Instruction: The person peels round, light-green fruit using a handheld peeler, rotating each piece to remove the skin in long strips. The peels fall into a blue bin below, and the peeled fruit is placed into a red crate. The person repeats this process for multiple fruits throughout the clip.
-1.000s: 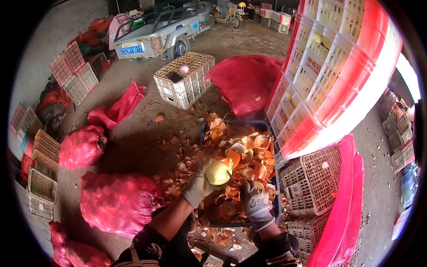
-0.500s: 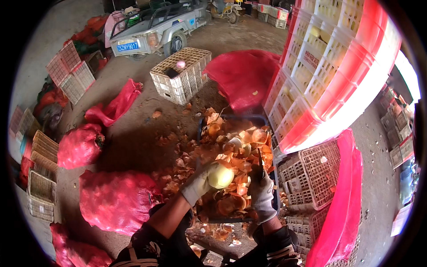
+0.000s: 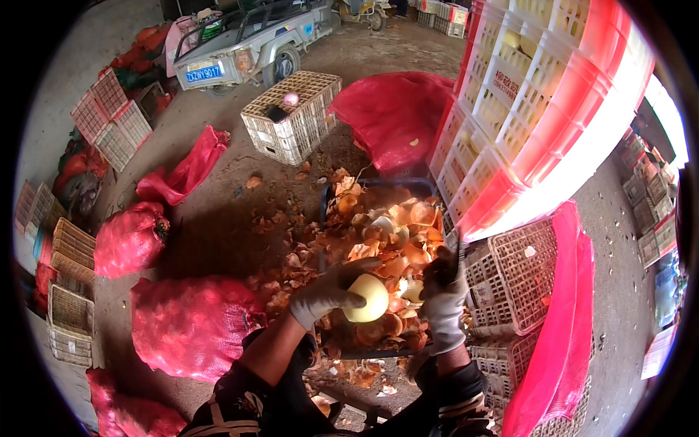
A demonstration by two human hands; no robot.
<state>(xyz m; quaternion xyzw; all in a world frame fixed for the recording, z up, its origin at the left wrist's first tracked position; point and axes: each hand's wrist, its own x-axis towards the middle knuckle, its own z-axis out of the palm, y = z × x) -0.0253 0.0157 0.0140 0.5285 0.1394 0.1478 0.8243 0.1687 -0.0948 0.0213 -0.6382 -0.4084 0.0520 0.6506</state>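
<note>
My left hand (image 3: 324,295), in a pale work glove, holds a peeled, pale yellow onion (image 3: 368,298) over a dark-rimmed tub (image 3: 410,182) heaped with papery orange onion skins (image 3: 393,255). To its right, my gloved right hand (image 3: 445,313) grips a knife (image 3: 459,247), its dark blade pointing up, apart from the onion. Loose skins (image 3: 269,291) also lie on the floor left of the tub.
Full red mesh sacks (image 3: 189,328) lie at left; a red mesh sheet (image 3: 393,116) is beyond the tub. An upturned crate (image 3: 291,131) carries a small pink onion. Tall crate stacks (image 3: 524,109) and worn crates (image 3: 513,284) stand right. A trailer (image 3: 240,54) is behind.
The knife in my right hand has lifted up and right, away from the onion. The orange skin flap on the onion has gone, and its smooth pale surface shows.
</note>
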